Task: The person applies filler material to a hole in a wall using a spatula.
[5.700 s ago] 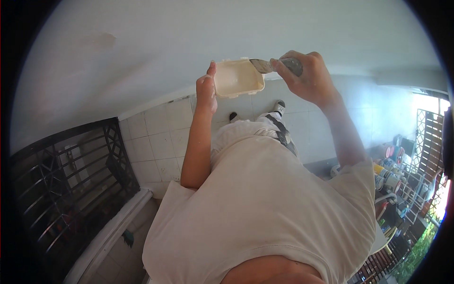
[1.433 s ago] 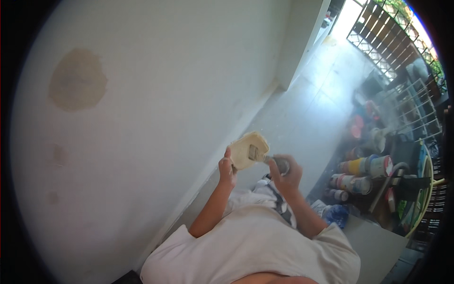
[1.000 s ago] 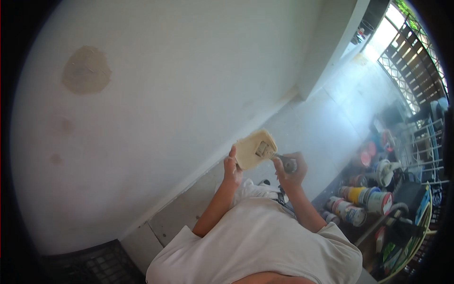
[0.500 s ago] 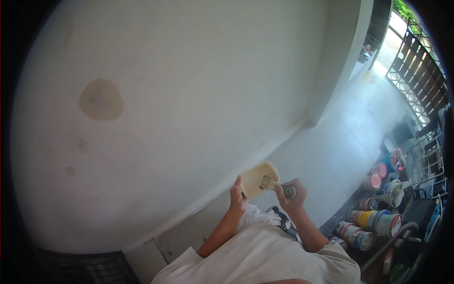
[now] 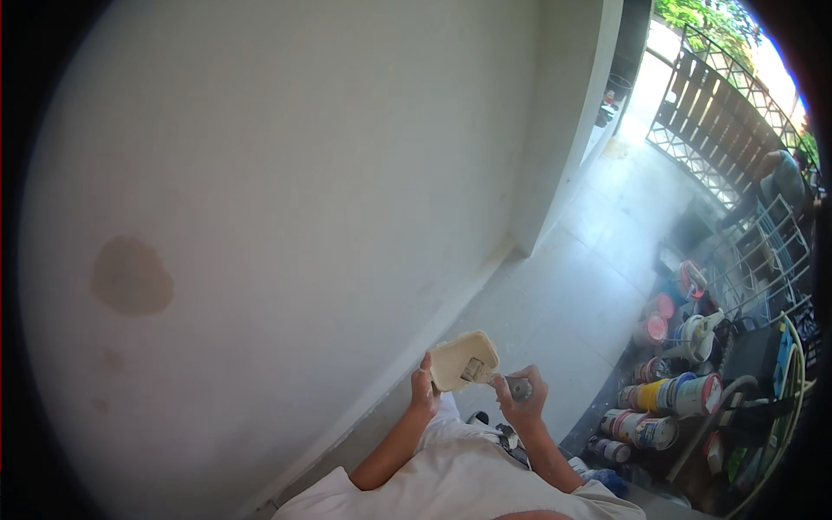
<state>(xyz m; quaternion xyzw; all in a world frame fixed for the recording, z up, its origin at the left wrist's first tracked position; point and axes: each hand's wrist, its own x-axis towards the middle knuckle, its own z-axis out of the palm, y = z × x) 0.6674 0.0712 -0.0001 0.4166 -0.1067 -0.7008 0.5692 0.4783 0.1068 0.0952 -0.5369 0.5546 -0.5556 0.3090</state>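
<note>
My left hand (image 5: 422, 390) grips the near left edge of a shallow cream tray (image 5: 446, 355), thumb at its rim, holding it tilted in front of my body. In my right hand (image 5: 530, 407) is a putty knife (image 5: 518, 389) with a thick, dark, rounded handle, my fingers wrapped round it. Its flat, smeared blade lies over the inside of the tray; I cannot tell whether it touches the bottom. Pale beige paste seems to coat the tray. On the white wall (image 5: 303, 191) at left is a large tan patch (image 5: 133, 276), with a fainter small patch (image 5: 113, 359) below it.
Several paint cans (image 5: 641, 426) and tubs stand at right, beside a white wire rack (image 5: 767, 251). A wall corner (image 5: 530, 238) juts out ahead. Grey floor (image 5: 598, 251) runs toward a slatted gate (image 5: 711, 108). Someone in grey (image 5: 784, 184) appears near the gate.
The view has turned right, so the wall patches sit lower and farther left and more of the gate shows. Both hands keep their holds; the knife blade stays over the tray.
</note>
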